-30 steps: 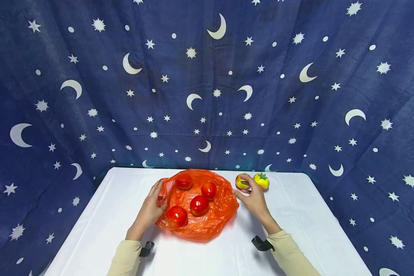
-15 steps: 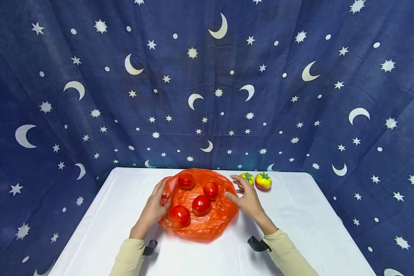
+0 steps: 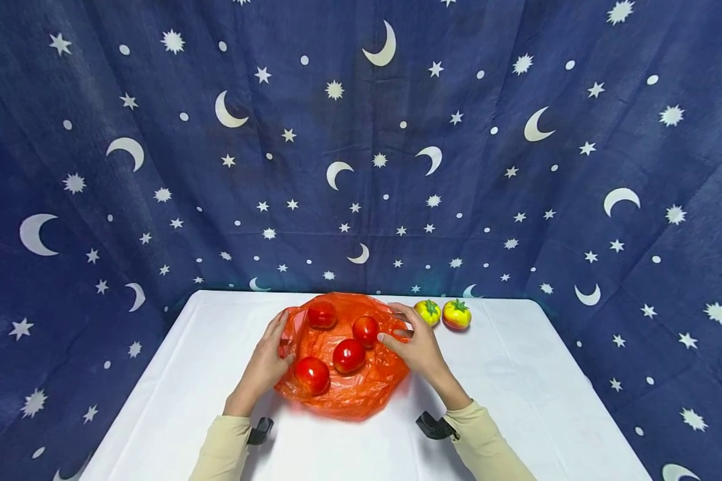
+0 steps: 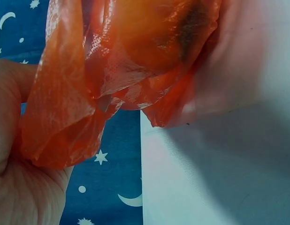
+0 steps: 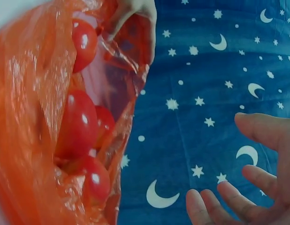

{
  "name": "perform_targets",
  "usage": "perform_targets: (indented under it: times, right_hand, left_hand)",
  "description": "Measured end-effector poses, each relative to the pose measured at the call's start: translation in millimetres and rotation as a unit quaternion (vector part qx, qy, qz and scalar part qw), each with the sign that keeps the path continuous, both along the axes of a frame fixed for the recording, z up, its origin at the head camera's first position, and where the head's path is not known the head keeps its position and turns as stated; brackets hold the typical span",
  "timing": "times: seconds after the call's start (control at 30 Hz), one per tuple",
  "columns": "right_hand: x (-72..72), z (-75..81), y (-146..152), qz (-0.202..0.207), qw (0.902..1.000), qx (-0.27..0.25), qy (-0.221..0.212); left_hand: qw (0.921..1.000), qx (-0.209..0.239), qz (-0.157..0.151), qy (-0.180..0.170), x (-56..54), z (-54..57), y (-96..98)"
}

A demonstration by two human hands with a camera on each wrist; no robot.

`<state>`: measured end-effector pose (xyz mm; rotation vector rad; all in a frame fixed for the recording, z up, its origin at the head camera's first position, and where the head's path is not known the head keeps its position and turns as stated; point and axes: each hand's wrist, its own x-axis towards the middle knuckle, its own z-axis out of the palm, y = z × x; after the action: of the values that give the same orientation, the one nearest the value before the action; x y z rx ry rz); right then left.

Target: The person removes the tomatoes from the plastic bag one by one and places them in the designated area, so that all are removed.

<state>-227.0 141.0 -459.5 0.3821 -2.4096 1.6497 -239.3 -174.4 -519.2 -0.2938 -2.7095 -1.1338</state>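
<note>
An orange-red plastic bag (image 3: 361, 401) lies spread on the table with its mouth up, and several red tomatoes (image 3: 348, 356) sit inside. My left hand (image 3: 266, 361) grips the bag's left edge, with a gathered fold of it (image 4: 65, 112) between thumb and palm in the left wrist view. Over the bag's right side is my right hand (image 3: 420, 344), its fingers spread and nothing between them. The right wrist view has this right hand (image 5: 250, 183) beside the bag (image 5: 27, 108), with a gap between them.
Two yellow-and-red tomatoes (image 3: 456, 315) with green tops stand at the back right of the white-covered table (image 3: 517, 387). A dark blue curtain (image 3: 361, 133) with moons and stars hangs behind the table.
My right hand has moved left, from beside the yellow-and-red tomatoes to over the bag's right side. The left hand keeps its grip on the bag, and the tomatoes inside stay put.
</note>
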Motion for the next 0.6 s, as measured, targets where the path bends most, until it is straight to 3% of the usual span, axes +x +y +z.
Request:
perform_targets:
  times: [0.6]
  right_hand:
    - [2.3,-19.8,-35,0.072,0.9968,0.022,-0.029]
  left_hand:
    - [0.9997,-0.006,0.005,-0.024,1.4,2.1,-1.1]
